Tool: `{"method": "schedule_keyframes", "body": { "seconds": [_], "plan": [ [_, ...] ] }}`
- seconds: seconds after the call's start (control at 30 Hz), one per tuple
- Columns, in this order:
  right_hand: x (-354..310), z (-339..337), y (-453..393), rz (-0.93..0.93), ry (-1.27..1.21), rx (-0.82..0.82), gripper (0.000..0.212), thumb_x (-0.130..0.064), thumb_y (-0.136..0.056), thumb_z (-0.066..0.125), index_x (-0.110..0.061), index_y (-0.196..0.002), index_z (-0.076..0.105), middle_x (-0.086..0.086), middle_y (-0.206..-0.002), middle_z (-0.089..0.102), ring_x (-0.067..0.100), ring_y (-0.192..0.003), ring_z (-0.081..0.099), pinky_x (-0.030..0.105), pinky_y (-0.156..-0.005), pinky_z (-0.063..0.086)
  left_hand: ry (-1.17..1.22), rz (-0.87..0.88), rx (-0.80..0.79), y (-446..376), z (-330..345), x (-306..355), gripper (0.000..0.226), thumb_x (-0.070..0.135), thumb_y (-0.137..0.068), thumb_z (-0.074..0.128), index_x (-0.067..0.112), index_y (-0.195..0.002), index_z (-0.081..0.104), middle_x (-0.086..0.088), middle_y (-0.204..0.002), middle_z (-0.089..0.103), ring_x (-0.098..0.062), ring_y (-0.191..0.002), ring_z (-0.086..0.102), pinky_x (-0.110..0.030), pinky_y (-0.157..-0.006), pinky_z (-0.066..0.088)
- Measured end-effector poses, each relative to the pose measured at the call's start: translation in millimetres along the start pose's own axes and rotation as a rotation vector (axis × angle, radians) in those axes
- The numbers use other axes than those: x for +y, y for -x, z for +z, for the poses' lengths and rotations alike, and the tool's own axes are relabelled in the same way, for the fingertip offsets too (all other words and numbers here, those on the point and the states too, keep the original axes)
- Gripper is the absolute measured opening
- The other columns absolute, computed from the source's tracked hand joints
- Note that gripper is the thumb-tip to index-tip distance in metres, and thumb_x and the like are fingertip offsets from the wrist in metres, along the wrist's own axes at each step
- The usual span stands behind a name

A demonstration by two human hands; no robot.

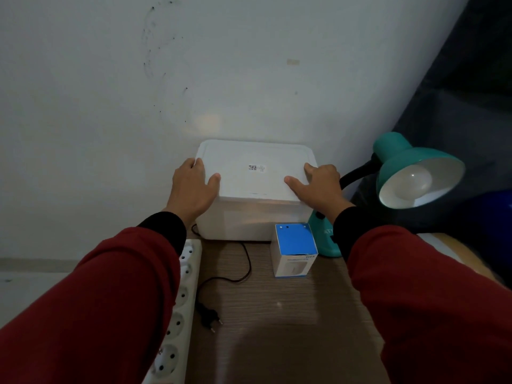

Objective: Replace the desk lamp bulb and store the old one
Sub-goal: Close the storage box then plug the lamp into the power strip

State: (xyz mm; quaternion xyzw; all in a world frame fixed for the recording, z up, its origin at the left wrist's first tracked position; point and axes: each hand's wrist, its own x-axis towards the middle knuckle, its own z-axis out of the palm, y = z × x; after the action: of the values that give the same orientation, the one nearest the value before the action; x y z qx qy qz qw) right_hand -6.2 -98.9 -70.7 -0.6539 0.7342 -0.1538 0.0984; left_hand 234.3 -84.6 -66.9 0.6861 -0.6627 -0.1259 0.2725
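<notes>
Left hand: We had our left hand [194,187] on the left end of the lid of the white rectangular plastic storage box [253,217], thumb lying on top and the other fingers curled over the far left edge, spread rather than pinched.
Right hand: Our right hand [318,187] gripped the right end of the same lid in mirror fashion, thumb flat on top and pointing towards nine o'clock, the other fingers wrapped over the right rim.
Lid: The white lid [255,169] sat flat on the box and carried a small printed code sticker [256,168] near its middle.
Box position: The box stood at twelve o'clock on the brown wood-grain desk [277,314], against the white wall [221,65].
Lamp: The teal metal desk lamp [410,167] stood at two o'clock, just beside the box, its shade tilted towards us on a black flexible neck [357,173].
Bulb: A white round bulb [412,181] sat unlit inside the shade.
Carton: A small blue-and-white cardboard bulb carton [295,250] stood upright in front of the box, touching or nearly touching the lamp's base; we could not tell which.
Cord: The black power cord [243,261] ran across the desk to an unplugged black plug [209,317] at about seven o'clock.
Power strip: A white multi-socket power strip [177,314] lay along the desk's left edge.
Sleeves: We wore red sleeves [97,300] with black cuffs.
</notes>
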Motion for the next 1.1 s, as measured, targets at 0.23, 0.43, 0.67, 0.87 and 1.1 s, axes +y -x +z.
{"method": "schedule_keyframes", "body": {
  "seconds": [0.23, 0.43, 0.67, 0.87, 1.1],
  "plan": [
    [1, -3, 2, -0.025, -0.028, 0.013, 0.081, -0.070, -0.071, 0.041, -0.002, -0.113, 0.057, 0.023, -0.118, 0.054, 0.035, -0.118, 0.042, 0.034, -0.097, 0.034, -0.050, 0.042, 0.055, 1, -4, 1, 0.030, 0.028, -0.094, 0.047, -0.002, -0.097, 0.052, -0.017, -0.110, 0.053, -0.032, -0.107, 0.048, -0.031, -0.084, 0.029],
    [-3, -2, 1, -0.047, 0.026, 0.007, 0.088, -0.070, -0.066, 0.029, -0.002, -0.113, 0.058, 0.027, -0.111, 0.059, 0.038, -0.111, 0.049, 0.037, -0.095, 0.035, -0.089, 0.033, 0.047, 3, -6, -1, 0.034, 0.028, -0.095, 0.046, -0.004, -0.098, 0.054, -0.019, -0.108, 0.055, -0.032, -0.104, 0.050, -0.032, -0.087, 0.030],
    [-5, -1, -4, -0.033, -0.016, 0.019, 0.059, -0.070, -0.072, 0.034, -0.011, -0.074, 0.042, 0.026, -0.102, 0.061, 0.036, -0.104, 0.052, 0.036, -0.091, 0.035, -0.101, 0.020, 0.018, -8, -2, -2, 0.038, 0.030, -0.096, 0.044, -0.006, -0.101, 0.053, -0.021, -0.112, 0.055, -0.034, -0.107, 0.050, -0.035, -0.089, 0.034],
    [1, 8, -2, -0.035, -0.055, 0.047, 0.054, -0.063, -0.081, 0.046, -0.015, -0.062, 0.030, 0.026, -0.091, 0.059, 0.039, -0.102, 0.053, 0.037, -0.088, 0.038, -0.153, 0.018, -0.039, -10, 3, -5, 0.040, 0.030, -0.098, 0.039, -0.006, -0.114, 0.049, -0.021, -0.121, 0.051, -0.037, -0.113, 0.048, -0.039, -0.097, 0.033],
    [-3, 4, -4, -0.044, 0.039, -0.088, 0.063, -0.051, -0.093, 0.041, -0.003, -0.135, 0.044, 0.022, -0.153, 0.020, 0.034, -0.141, 0.019, 0.040, -0.115, 0.019, -0.172, 0.003, -0.062, -12, 7, -4, 0.042, 0.029, -0.099, 0.037, -0.007, -0.120, 0.046, -0.024, -0.126, 0.047, -0.039, -0.116, 0.045, -0.041, -0.099, 0.033]
  ]
}}
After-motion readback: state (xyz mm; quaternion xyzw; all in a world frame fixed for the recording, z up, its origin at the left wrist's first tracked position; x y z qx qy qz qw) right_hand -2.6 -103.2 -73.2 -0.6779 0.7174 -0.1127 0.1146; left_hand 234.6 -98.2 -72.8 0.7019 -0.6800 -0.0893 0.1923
